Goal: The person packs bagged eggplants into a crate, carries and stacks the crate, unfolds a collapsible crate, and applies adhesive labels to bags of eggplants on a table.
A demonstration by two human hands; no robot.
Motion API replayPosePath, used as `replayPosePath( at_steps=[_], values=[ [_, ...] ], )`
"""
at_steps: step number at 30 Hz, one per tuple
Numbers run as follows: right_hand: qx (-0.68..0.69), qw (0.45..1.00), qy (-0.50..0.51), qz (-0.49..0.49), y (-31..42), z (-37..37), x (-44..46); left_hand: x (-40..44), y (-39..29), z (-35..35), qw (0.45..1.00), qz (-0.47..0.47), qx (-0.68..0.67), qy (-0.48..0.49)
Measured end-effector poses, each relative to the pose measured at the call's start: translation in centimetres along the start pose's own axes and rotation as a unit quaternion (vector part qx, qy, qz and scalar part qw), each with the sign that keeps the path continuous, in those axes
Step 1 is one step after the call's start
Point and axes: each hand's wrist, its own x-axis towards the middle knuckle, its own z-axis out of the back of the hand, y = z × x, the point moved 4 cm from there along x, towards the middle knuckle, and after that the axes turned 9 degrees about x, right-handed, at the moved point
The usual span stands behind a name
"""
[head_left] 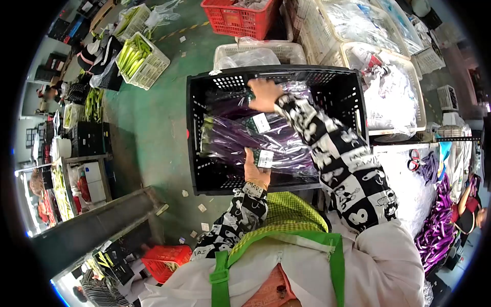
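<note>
Long purple eggplants in clear plastic bags with white labels lie in a black plastic crate in front of me. The nearer bag of eggplants stretches across the crate, its pale green end at the left. My left hand is at the near edge of this bag, thumb on the plastic beside a label; its other fingers are partly hidden. Over the farther bags, my right hand reaches across from the right, thumb and fingers apart. Another label sits between the two hands.
Behind the crate stand a white basket and a red crate. White baskets with plastic bags are at right, near red-handled scissors and loose eggplants. A basket of green vegetables stands on the floor at left. Other people are at both sides.
</note>
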Motion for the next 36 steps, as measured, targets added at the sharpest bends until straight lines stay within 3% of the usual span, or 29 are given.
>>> replayPosePath(
  at_steps=[1,2,3,5,7,10,12,14,15,16,17,18,19,20,21,22,23,24,25,27,28,31,32,34,36],
  values=[
    [0.161,0.982,0.068,0.066,-0.8,-1.7,-1.1,0.7,0.7,0.5,1.0,0.028,0.002,0.011],
    [0.162,0.977,0.129,0.053,-0.7,-2.1,-3.7,0.2,1.0,0.7,0.997,0.062,0.038,-0.021],
    [0.109,0.98,0.157,0.058,-1.6,-4.0,-5.5,0.6,1.2,0.9,0.997,0.08,0.018,0.003],
    [0.035,0.971,0.232,-0.038,-2.4,-5.3,-10.8,0.3,1.3,0.5,0.99,0.104,-0.002,0.091],
    [-0.024,0.995,0.074,0.066,-3.6,-7.3,-15.8,1.6,1.6,1.1,0.983,0.139,-0.013,0.12],
    [-0.017,0.999,0.001,0.031,-4.1,-9.3,-20.1,-0.3,1.1,0.2,0.979,0.148,0.035,0.135],
    [0.013,1.0,0.021,0.007,-4.8,-10.3,-20.1,1.0,1.4,1.2,0.941,0.155,0.125,0.274],
    [0.052,0.997,0.032,0.041,-4.8,-9.4,-19.6,-1.3,0.5,0.6,0.923,0.227,0.155,0.268],
    [0.068,0.997,0.019,0.044,-4.6,-9.1,-19.6,-4.2,-0.6,-0.6,0.896,0.186,0.293,0.277],
    [0.055,0.997,0.023,0.039,-4.4,-9.0,-19.6,-6.6,-1.4,-2.0,0.848,0.138,0.422,0.29],
    [0.059,0.997,-0.017,0.036,-4.3,-9.5,-19.7,-7.9,-2.1,-3.5,0.781,0.008,0.539,0.313],
    [0.057,0.996,-0.057,0.025,-4.6,-10.5,-19.9,-6.8,-2.3,-3.8,0.658,-0.229,0.624,0.354],
    [0.039,0.995,-0.083,0.024,-5.1,-11.5,-19.8,-7.5,-2.7,-6.1,0.441,-0.448,0.687,0.364],
    [0.017,0.994,-0.106,0.005,-5.8,-12.1,-19.8,-8.0,-2.5,-7.9,0.245,-0.617,0.694,0.28],
    [0.057,0.985,-0.16,-0.031,-6.1,-11.8,-19.7,-7.0,-2.2,-9.1,0.118,-0.609,0.748,0.234],
    [0.094,0.977,-0.165,-0.1,-5.3,-8.4,-20.9,-3.5,-2.3,-9.1,0.025,-0.6,0.763,0.237],
    [0.109,0.966,-0.187,-0.141,-5.0,-7.9,-21.5,-0.8,-2.2,-8.3,-0.017,-0.566,0.795,0.217],
    [0.127,0.954,-0.21,-0.17,-5.0,-7.5,-22.3,2.8,-2.4,-7.8,-0.131,-0.52,0.832,0.139],
    [0.168,0.934,-0.263,-0.172,-4.9,-6.5,-24.2,1.8,-1.9,-8.6,-0.14,-0.479,0.859,0.118],
    [0.197,0.909,-0.331,-0.157,-4.5,-4.7,-29.3,3.9,-1.8,-7.3,-0.122,-0.551,0.816,0.13],
    [0.256,0.898,-0.299,-0.194,-4.4,-4.4,-32.4,4.2,-1.9,-6.7,-0.106,-0.57,0.803,0.135],
    [0.298,0.82,-0.416,-0.257,-3.2,-7.7,-40.5,3.4,-3.1,-6.6,-0.097,-0.575,0.797,0.156],
    [0.303,0.787,-0.454,-0.288,-3.2,-9.4,-43.4,4.3,-3.3,-5.9,-0.084,-0.654,0.724,0.203],
    [0.36,0.715,-0.464,-0.38,-3.1,-13.0,-49.1,-7.5,2.1,-8.1,-0.271,-0.405,0.872,0.045],
    [0.359,0.594,-0.502,-0.516,-2.6,-18.9,-55.1,-5.1,2.6,-7.7,-0.258,-0.414,0.872,0.035]
  ],
)
